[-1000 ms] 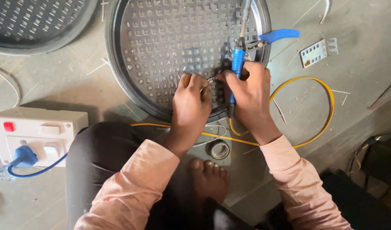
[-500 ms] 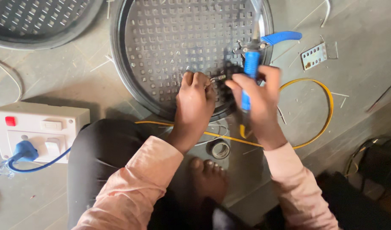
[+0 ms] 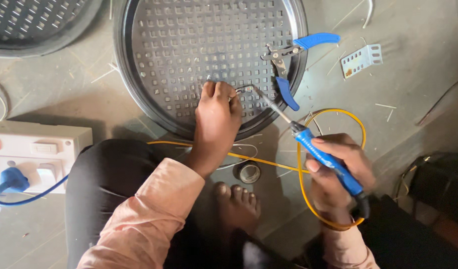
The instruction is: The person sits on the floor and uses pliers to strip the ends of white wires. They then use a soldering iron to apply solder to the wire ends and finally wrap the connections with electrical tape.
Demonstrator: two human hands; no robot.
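Left hand [image 3: 216, 117] palm-down on perforated tray [image 3: 189, 45], fingers pinching thin wire [image 3: 245, 88]. Right hand [image 3: 336, 174] clenched around blue soldering iron [image 3: 318, 152], tip angled toward wire. Pliers [image 3: 288, 65] on tray's rim.

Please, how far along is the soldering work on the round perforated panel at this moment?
Done: cannot tell; the joint is too small to judge. In hand: the left hand pinches a thin wire at the perforated round panel, and the right hand holds the blue soldering iron, tip near that spot. Left: the blue-handled pliers lie on the panel; the yellow wire lies loose.
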